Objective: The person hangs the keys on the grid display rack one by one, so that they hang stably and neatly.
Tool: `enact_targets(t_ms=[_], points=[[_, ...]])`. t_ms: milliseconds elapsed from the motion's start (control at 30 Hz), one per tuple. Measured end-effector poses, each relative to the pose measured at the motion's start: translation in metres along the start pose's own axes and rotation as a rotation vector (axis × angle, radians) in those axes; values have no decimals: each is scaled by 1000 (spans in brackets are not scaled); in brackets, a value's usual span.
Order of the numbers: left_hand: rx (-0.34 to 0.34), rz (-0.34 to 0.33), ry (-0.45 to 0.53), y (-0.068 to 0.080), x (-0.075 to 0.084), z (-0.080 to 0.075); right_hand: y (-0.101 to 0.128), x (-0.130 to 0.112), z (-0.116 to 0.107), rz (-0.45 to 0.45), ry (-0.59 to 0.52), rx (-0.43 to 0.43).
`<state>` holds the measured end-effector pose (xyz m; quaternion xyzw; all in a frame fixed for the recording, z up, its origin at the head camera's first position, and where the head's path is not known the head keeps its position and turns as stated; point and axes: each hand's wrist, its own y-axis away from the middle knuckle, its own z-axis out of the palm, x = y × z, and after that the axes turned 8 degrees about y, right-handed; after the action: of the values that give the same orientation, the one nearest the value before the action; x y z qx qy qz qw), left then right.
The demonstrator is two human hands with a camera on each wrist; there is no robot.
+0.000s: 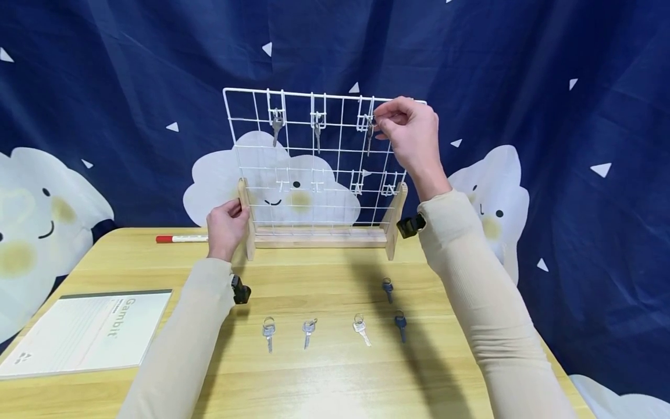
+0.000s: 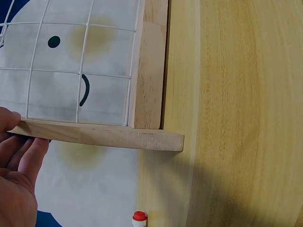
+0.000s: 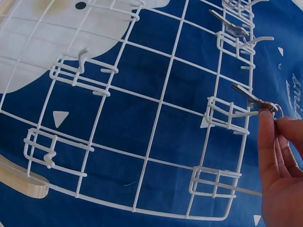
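Note:
A white wire grid rack (image 1: 340,148) stands on wooden legs at the back of the table. At the grid's upper right, my right hand (image 1: 413,134) pinches the ring of a key (image 3: 255,100) beside a white hook (image 3: 229,114). That key's blade points away from the fingertips. My left hand (image 1: 227,228) holds the rack's left wooden leg (image 2: 102,135), thumb on one side and fingers on the other. Two other keys hang on top-row hooks, a left key (image 1: 277,127) and a middle key (image 1: 317,134).
Several keys lie on the table before the rack, among them a silver key (image 1: 268,331) and a dark key (image 1: 400,323). A red-capped marker (image 1: 183,239) lies left of the rack, a notebook (image 1: 89,331) at the table's left. Lower hooks (image 1: 388,185) hold no keys.

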<state>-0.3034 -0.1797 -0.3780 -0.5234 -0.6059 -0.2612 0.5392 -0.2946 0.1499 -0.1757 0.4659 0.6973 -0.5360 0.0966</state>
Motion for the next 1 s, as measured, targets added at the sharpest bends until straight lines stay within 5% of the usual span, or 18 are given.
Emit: enact_targets(t_ms=[333,700,1000], points=[[-10,-7,9,0,-1,0,-2,6,9,58,79,27],[-10,-5,19,0,-3,0,13,16,10,-3,96,26],[0,10,40,0,1,-1,43,35,3,-69,143,-90]])
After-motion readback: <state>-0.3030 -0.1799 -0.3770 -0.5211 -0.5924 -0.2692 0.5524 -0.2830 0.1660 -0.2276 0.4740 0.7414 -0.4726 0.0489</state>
